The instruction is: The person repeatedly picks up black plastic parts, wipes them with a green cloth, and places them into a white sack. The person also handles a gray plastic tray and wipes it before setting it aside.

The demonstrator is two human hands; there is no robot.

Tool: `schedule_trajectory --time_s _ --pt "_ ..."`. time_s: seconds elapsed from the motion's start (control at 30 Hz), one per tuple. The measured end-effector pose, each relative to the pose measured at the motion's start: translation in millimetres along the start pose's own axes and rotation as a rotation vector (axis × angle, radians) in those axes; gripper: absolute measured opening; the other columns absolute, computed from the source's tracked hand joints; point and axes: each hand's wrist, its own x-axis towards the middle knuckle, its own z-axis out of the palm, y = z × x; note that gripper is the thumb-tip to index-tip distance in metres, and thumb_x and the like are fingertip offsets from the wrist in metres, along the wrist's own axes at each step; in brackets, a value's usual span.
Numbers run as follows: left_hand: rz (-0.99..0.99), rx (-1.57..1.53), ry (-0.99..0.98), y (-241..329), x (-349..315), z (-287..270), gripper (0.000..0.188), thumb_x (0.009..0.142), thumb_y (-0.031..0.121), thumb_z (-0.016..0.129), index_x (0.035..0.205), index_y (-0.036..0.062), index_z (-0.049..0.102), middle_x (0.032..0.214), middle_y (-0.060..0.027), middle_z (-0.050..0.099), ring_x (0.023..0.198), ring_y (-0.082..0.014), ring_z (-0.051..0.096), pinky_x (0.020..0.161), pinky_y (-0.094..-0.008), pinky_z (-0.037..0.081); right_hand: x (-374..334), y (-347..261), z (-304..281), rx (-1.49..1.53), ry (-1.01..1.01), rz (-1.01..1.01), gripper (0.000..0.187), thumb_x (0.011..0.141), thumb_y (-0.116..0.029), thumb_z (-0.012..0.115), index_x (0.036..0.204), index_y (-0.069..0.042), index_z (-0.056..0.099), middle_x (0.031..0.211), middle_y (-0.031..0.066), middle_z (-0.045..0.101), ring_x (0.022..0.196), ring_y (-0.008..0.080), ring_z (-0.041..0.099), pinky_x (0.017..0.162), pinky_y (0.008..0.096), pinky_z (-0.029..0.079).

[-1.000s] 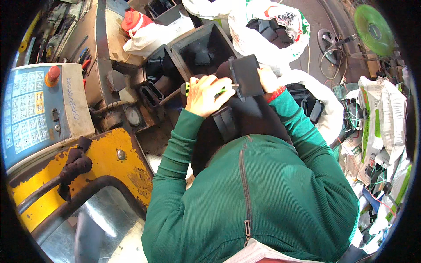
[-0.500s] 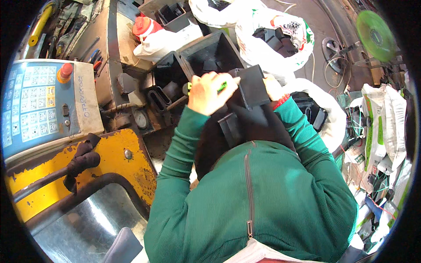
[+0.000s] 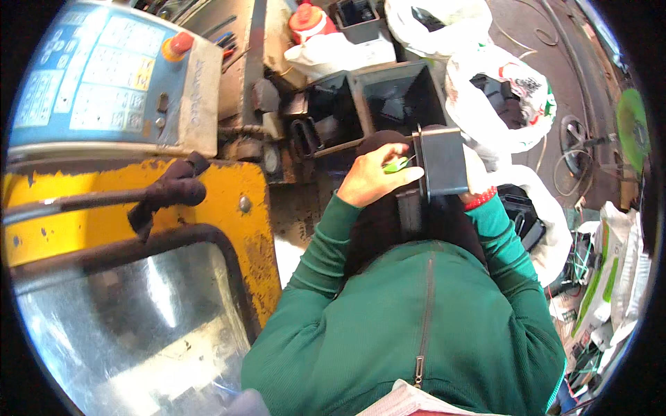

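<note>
My right hand (image 3: pixel 476 173), with a red bead bracelet at the wrist, grips the far right side of a black rectangular plastic box part (image 3: pixel 445 163). The part has a raised flange along its left edge, and it hides most of my right fingers. My left hand (image 3: pixel 373 175) is closed round a small green-handled tool (image 3: pixel 396 166) with a thin tip. Its thumb and tip are close to the flange; whether they touch it I cannot tell. Below, another dark plastic piece (image 3: pixel 411 212) rests on my lap between my thighs.
Ahead stand grey bins (image 3: pixel 402 73) with black parts inside. White sacks (image 3: pixel 479 132) of black pieces are at the right, near a green fan (image 3: pixel 631 132). On the left are a control panel (image 3: pixel 97 76) with a red button and a yellow machine guard (image 3: pixel 236 208).
The view has swung left, so the scene sits farther right. The black box part has been turned in my hands, its flange now upright on the left. Both hands keep their holds.
</note>
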Motion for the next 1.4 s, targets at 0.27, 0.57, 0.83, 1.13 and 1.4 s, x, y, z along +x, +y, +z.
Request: schedule_trajectory --time_s 0.27,0.57,0.83,1.13,1.4 --pt "-0.124 -0.346 0.179 -2.6 4.6 -68.2 0.062 0.075 0.025 0.07 0.123 -0.0064 0.045 0.077 0.0015 0.052 0.062 -0.0065 0.047 0.052 -0.0223 0.039 36.9 -9.9 63.8 0.711 0.121 0.523 0.04 0.096 -0.033 0.044 0.12 -0.003 0.056 0.113 0.0069 0.059 0.101 0.0121 0.055 0.085 0.0266 0.044" --pt "-0.296 0.399 0.431 -141.5 69.7 -162.1 0.068 0.066 0.045 0.065 0.119 0.0028 0.056 0.109 -0.0214 0.062 0.101 -0.0336 0.06 0.088 -0.039 0.045 -21.7 -20.6 48.6 -0.676 -0.578 -0.162 0.055 0.061 -0.017 0.079 0.11 -0.006 0.057 0.107 0.0137 0.056 0.105 0.0311 0.052 0.092 0.0402 0.043" --pt "-0.224 0.231 0.427 -96.1 17.0 -93.7 0.053 0.076 0.041 0.07 0.113 0.004 0.062 0.095 -0.0139 0.067 0.085 -0.0216 0.065 0.076 -0.0328 0.048 -19.2 -9.5 12.8 0.056 -0.371 0.187 0.031 0.077 -0.019 0.074 0.098 -0.003 0.058 0.088 0.0026 0.059 0.085 0.0129 0.055 0.076 0.0292 0.046" --pt "-0.05 -0.165 -0.024 28.6 -10.3 5.7 0.032 0.081 0.015 0.07 0.108 0.0007 0.061 0.081 0.0035 0.058 0.072 -0.0039 0.052 0.065 -0.0204 0.044 -21.4 -41.5 -5.7 0.637 0.104 0.3 0.028 0.088 -0.01 0.059 0.116 -0.004 0.054 0.107 0.0039 0.06 0.098 0.0108 0.056 0.086 0.0273 0.046" --pt "-0.298 -0.477 -0.138 39.5 13.0 20.6 0.025 0.084 0.018 0.066 0.104 0.0033 0.059 0.059 0.0075 0.044 0.04 -0.0012 0.036 0.035 -0.0197 0.026 -41.0 -69.5 -23.1 0.906 0.076 0.481 0.046 0.085 -0.008 0.06 0.129 -0.005 0.046 0.116 0.0072 0.058 0.102 0.0162 0.059 0.082 0.0363 0.053"
